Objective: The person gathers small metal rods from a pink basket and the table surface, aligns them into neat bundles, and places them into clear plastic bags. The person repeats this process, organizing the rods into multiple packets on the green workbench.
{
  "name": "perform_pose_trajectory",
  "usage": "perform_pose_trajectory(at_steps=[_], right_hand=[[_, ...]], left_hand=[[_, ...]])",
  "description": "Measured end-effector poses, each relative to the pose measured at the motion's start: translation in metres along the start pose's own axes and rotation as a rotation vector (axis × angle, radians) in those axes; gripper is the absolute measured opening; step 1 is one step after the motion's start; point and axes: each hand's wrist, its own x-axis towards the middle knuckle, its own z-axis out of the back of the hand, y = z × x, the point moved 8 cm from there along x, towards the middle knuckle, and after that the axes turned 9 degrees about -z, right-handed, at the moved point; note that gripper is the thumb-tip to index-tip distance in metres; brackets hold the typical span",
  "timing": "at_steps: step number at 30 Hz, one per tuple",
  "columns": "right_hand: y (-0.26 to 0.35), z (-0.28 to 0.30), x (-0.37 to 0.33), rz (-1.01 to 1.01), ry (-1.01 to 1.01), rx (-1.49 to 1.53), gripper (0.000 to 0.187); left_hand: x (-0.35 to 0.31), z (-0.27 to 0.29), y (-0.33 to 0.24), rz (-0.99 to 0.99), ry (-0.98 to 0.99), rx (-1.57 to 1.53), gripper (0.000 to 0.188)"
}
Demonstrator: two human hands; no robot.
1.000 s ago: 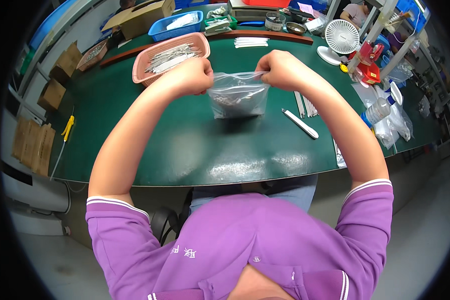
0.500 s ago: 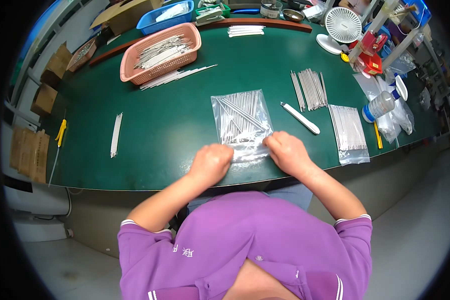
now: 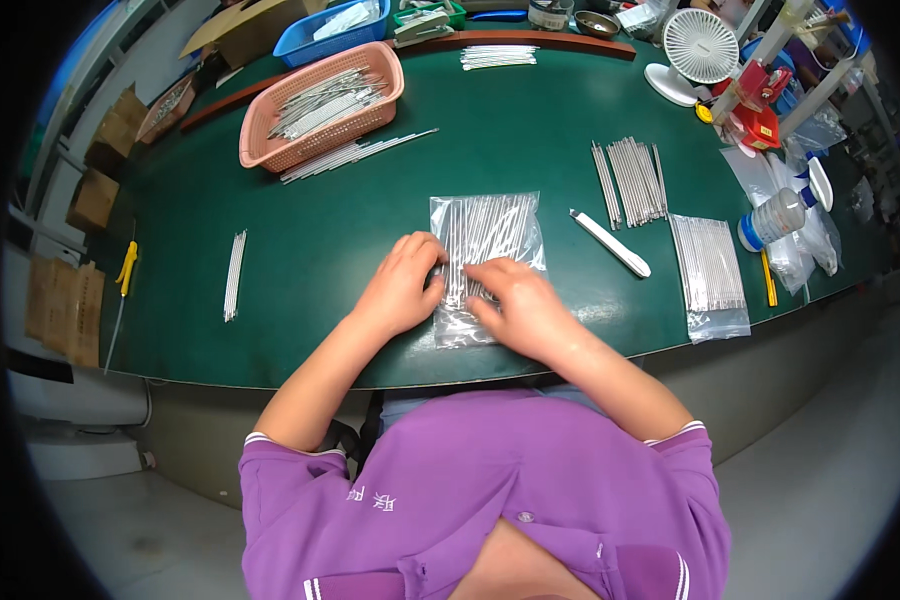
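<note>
A clear plastic bag (image 3: 515, 250) of thin metal rods lies flat on the green table in front of me. Most rods in it run lengthwise, side by side. My left hand (image 3: 400, 287) rests at the bag's left edge, fingers bent and apart. On the bag's lower middle sits my right hand (image 3: 522, 308), its fingers spread and touching the plastic over the rods. Neither hand grips anything that I can see. Right of the bag lies a white cutter-like tool (image 3: 610, 243). A second bag of rods (image 3: 708, 265) lies farther right, below a row of loose rods (image 3: 638, 180).
A pink basket (image 3: 255, 150) of rods stands at the back left, loose rods (image 3: 360, 153) before it. A few rods (image 3: 234, 275) lie at left, near a yellow-handled tool (image 3: 127, 265). At right are a spray bottle (image 3: 775, 220) and a white fan (image 3: 700, 47).
Both hands have left the bag's lower corners. The left moved up to its left edge, the right inward onto it. Rods that lay crosswise in the bag now lie lengthwise.
</note>
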Motion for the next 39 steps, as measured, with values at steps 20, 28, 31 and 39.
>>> perform_pose_trajectory(at_steps=[20,28,31,39], right_hand=[[-0.028,0.013,-0.009,0.22,0.075,-0.209,0.057],[-0.051,0.034,-0.005,0.141,-0.232,-0.53,0.044],[-0.061,0.054,-0.007,0.033,-0.22,-0.448,0.037],[-0.046,0.057,-0.024,0.157,-0.235,-0.259,0.024]], left_hand=[[0.019,-0.024,-0.011,-0.196,0.238,0.027,0.055],[0.038,-0.069,-0.056,-0.264,0.207,0.078,0.061],[0.049,-0.065,-0.048,-0.29,0.211,-0.018,0.056],[0.037,-0.034,-0.026,-0.281,0.189,0.063,0.04]])
